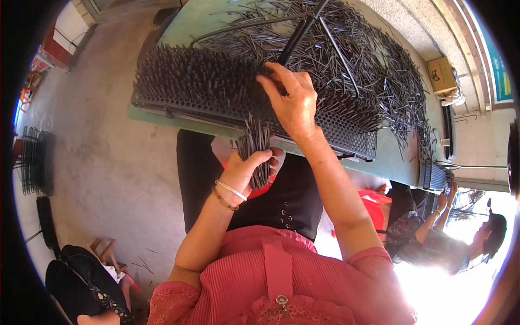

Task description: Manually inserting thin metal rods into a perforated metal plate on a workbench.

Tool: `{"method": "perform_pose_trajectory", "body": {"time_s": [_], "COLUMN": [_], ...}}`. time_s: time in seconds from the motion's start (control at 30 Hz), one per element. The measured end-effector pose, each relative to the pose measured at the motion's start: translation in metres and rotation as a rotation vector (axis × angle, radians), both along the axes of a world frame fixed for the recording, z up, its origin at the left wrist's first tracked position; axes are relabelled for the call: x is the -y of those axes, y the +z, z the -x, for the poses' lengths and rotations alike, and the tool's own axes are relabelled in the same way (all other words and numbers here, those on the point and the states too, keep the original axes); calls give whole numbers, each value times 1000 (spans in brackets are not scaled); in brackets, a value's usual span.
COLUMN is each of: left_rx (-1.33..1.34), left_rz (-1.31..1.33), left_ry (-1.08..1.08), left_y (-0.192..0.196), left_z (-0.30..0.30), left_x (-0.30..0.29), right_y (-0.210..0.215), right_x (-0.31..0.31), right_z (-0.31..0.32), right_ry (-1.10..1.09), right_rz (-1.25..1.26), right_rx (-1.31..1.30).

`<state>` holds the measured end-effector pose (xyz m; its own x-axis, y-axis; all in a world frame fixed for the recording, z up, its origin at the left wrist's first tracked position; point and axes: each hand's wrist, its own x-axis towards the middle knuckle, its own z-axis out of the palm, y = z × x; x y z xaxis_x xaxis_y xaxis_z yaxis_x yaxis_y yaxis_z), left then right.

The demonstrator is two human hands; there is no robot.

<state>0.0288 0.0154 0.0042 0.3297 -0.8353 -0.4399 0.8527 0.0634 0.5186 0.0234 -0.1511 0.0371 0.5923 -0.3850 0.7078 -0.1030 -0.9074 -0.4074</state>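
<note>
Grey concrete floor [108,141] spreads across the left of the frame, and a green table [187,21] runs from the top centre down toward the right edge. Heaped over it at upper right lie loose black sticks [379,70], pointing every which way, with a black metal frame [303,35] across them. Along the near edge of the table sits a perforated black tray [346,138], its long axis sloping from upper left down to the right of centre; in its left part, a dense crowd of standing sticks [189,76] points toward the top of the frame. Just below the tray, at the centre, the left hand [249,165] clasps a bundle of sticks [254,143] between thumb and fingers. The bundle's long axis runs nearly up and down the frame, its uneven upper ends aimed at the tray and leaning slightly left, its lower ends hanging beneath the thumb. Above and to the right, the right hand [292,97] reaches over the tray, thumb and forefinger drawn close together at the standing sticks; whether a stick is pinched there cannot be told. At lower right, a co-worker [433,238] raises both arms toward another tray [433,176].
</note>
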Motion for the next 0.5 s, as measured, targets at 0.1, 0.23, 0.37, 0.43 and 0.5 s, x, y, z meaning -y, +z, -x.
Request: {"method": "perform_pose_trajectory", "body": {"time_s": [0.1, 0.23, 0.37, 0.43, 0.5], "left_rx": [37, 96, 58, 110, 80], "left_rz": [-11, -13, -29, -39, -37], "left_ry": [-20, 43, 61, 35, 42], "left_y": [7, 3, -1, -4, -2], "left_z": [0, 3, 5, 6, 6], "left_x": [-1, 1, 0, 0, 1], "right_y": [-7, -3, -4, -3, 1], "right_x": [3, 1, 0, 2, 2], "right_z": [0, -1, -2, -2, 0], "right_ry": [98, 98, 97, 88, 79], "right_rz": [103, 146, 146, 134, 143], "right_rx": [1, 36, 59, -18, 3]}}
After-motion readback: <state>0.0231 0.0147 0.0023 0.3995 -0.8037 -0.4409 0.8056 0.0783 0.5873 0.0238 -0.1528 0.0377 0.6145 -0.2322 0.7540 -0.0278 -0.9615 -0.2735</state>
